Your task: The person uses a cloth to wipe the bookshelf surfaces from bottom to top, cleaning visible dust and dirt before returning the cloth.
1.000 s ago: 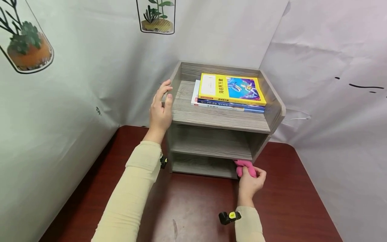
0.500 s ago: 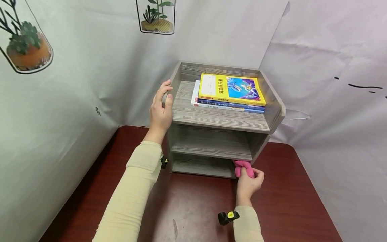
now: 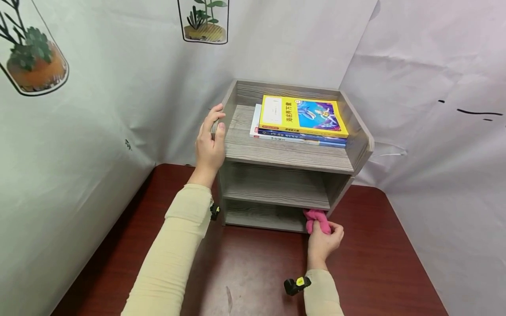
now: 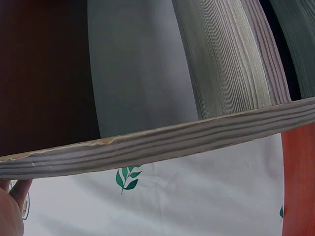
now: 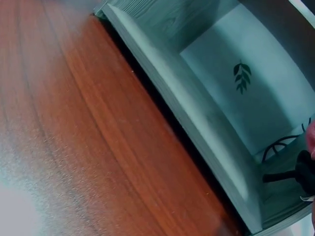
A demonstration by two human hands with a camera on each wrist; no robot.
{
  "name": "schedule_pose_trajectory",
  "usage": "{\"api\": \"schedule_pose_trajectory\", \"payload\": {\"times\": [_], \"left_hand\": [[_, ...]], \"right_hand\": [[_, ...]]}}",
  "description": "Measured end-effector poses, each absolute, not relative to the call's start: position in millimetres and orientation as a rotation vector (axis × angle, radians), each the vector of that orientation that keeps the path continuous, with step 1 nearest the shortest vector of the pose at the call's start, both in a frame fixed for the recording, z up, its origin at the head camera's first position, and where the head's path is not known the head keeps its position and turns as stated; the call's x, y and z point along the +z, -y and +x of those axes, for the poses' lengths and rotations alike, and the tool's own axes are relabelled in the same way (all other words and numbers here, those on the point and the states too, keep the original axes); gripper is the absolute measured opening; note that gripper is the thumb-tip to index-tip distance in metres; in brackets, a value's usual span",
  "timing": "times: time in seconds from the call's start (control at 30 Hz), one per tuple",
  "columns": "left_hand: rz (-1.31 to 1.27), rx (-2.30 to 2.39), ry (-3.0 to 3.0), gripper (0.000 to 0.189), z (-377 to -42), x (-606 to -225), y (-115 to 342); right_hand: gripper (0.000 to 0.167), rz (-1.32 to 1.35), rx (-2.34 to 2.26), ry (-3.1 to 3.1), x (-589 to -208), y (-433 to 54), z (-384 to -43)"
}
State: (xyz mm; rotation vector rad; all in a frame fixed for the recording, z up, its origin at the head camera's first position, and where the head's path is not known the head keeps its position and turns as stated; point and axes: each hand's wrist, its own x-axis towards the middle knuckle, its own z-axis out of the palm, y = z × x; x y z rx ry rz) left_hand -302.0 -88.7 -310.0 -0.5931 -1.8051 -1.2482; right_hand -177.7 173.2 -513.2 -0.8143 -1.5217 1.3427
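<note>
A small grey wood-grain shelf (image 3: 288,164) stands on the table. My left hand (image 3: 209,142) holds its left side panel near the top front, and in the left wrist view that hand (image 4: 10,211) shows only in part beside the board's edge. At the lower right front corner my right hand (image 3: 325,240) pinches a bunched soft pink cloth (image 3: 317,221), which lies against the right side of the bottom compartment. In the right wrist view only a sliver of the pink cloth (image 5: 311,137) shows, above an unclear black object (image 5: 306,172).
Several stacked books, a yellow one (image 3: 302,116) uppermost, lie on the top shelf. The reddish-brown table (image 3: 375,245) extends in front and to both sides. White sheeting (image 3: 284,44) with printed plants closes in the back and sides. A black camera (image 3: 297,285) sits on the right wrist.
My right hand and the pink cloth have shifted slightly left and down along the front right corner of the bottom compartment. The left hand, shelf and books have stayed put.
</note>
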Motion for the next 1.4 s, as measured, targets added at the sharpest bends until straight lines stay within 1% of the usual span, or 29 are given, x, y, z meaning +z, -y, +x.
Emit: {"api": "schedule_pose_trajectory", "payload": {"times": [0.37, 0.67, 0.83, 1.0, 1.23, 1.4], "left_hand": [[-0.591, -1.250, 1.807, 0.033, -302, -311, 88], [-0.596, -1.280, 1.821, 0.030, -302, -311, 85], [-0.598, -1.293, 1.812, 0.031, -302, -311, 84], [-0.596, -1.306, 1.792, 0.031, -303, -312, 84], [-0.594, -1.316, 1.760, 0.030, -303, -311, 87], [-0.595, -1.315, 1.777, 0.031, -302, -310, 87]], "right_hand": [[0.025, -0.824, 1.282, 1.587, -526, -175, -177], [0.025, -0.896, 1.265, 1.706, -552, -177, -174], [0.026, -0.892, 1.195, 1.794, -559, -176, -173], [0.026, -0.840, 0.994, 1.962, -562, -172, -172], [0.031, -0.617, 0.653, 2.218, -564, -167, -175], [0.034, -0.545, 0.532, 2.264, -563, -163, -179]]}}
